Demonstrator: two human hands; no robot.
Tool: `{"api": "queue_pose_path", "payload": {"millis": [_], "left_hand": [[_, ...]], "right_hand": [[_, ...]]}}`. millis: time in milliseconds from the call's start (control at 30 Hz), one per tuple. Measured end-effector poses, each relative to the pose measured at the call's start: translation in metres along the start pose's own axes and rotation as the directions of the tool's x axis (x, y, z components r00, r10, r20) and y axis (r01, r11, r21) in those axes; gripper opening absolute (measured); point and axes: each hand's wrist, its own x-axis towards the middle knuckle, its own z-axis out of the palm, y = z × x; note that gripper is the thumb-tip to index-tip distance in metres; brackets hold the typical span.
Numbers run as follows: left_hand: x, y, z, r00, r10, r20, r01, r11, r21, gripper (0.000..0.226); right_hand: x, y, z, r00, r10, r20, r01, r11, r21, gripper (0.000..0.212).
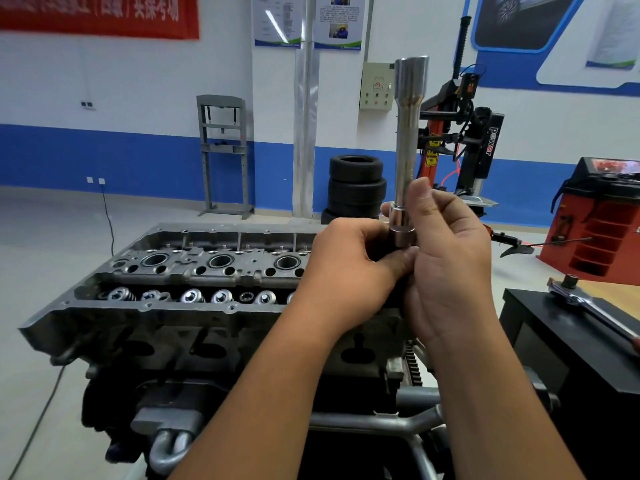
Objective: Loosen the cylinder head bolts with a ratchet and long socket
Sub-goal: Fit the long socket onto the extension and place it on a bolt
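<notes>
Above grey cast cylinder head: both hands (left hand, right hand) grasping upright chrome long socket.

Stacked tyres, grey press frame, red tyre changer behind.

Car-repair training workshop: stacked black rubber tyres, red-and-black tyre-changing machine, bare grey metal cylinder head.

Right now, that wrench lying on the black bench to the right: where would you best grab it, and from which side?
Probably by its long handle, from above. The ratchet lies flat on the black bench, its head with a stubby socket at the far left end. The handle runs toward the near right, bare on top, so a hand can close round it there.
</notes>
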Motion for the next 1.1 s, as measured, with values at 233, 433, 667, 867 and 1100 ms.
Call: {"api": "queue_pose_path", "payload": {"millis": [233,433,667,867,1100], "left_hand": [[-0.0002,0.0020,0.0018,0.999,-0.006,-0.031,0.008,0.999,0.051,0.007],[-0.0023,0.0031,0.0032,1.000,-0.004,-0.022,0.005,0.998,0.055,0.009],[-0.0022,0.0052,0.0030,1.000,-0.006,-0.019,0.007,0.998,0.056,0.007],[-0.0025,0.0038,0.0034,0.999,-0.003,-0.038,0.005,0.998,0.056,0.007],[-0.0016,0.0026,0.0036,1.000,-0.003,-0.030,0.005,0.998,0.058,0.007]], "right_hand": [[-0.0003,0.0030,-0.0010,1.000,0.007,0.001,-0.007,0.997,-0.072,0.032],[0.0019,0.0033,-0.0021,0.999,0.047,0.003,-0.047,0.998,0.038,0.024],[0.0009,0.0031,-0.0014,0.999,0.050,0.006,-0.050,0.998,-0.047,0.035],[0.0012,0.0034,-0.0010,0.999,0.046,0.000,-0.046,0.998,0.050,0.031],[0.0012,0.0031,-0.0021,1.000,0.028,-0.004,-0.028,0.998,-0.060,0.042]]}}
